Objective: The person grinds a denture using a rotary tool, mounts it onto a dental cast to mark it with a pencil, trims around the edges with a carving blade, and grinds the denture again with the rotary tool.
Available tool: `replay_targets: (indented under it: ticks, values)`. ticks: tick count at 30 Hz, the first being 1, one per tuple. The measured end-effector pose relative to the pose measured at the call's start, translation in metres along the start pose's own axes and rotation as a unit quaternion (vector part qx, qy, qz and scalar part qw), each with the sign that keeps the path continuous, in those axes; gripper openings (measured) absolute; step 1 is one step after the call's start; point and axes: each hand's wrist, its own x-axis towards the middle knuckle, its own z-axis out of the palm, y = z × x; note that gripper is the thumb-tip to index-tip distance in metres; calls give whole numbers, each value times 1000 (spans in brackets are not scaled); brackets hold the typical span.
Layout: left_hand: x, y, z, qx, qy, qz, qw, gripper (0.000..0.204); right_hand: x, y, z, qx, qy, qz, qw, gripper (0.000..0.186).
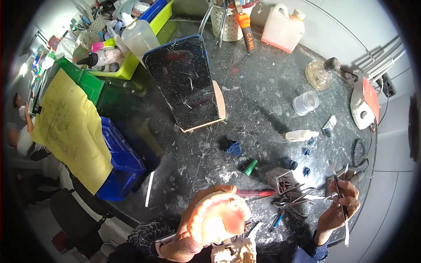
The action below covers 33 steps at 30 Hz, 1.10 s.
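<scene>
A pink denture wax-up (215,215) with a curved row of teeth rests in my left hand (186,243), at the lower middle. My fingers wrap round its left and far sides, and strong light washes out its middle. Just below it is a cream plaster cast (232,252), partly cut off by the lower edge; I cannot tell what supports it. Over to the right, my right hand (340,210) grips a thin metal wax knife (346,232), its flat end pointing toward me. Several pliers (302,201) lie on the bench between the hands.
Beyond my hands are a small clear box (280,182), blue wax lumps (233,148), a green cap-like piece (251,167) and a white bottle (301,135). A phone (182,83) leans on a wooden stand. A glass burner (319,73) stands back right; a blue bin (120,162) sits left.
</scene>
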Motion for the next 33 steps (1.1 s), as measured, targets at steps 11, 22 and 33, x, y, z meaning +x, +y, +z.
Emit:
replay_targets:
  ticks: [11, 22, 33]
  values:
    - [-1, -9, -12, -17, -19, 18, 1000, 105, -3, 8, -1, -21, 3, -7, 1000, 17]
    - [0, -13, -9, -14, 11, 24, 1000, 109, -4, 11, -10, -8, -34, 2, 999, 12]
    - [2, -21, -5, 29, 44, 117, 992, 96, -4, 9, -4, -16, 0, 26, 1000, 23]
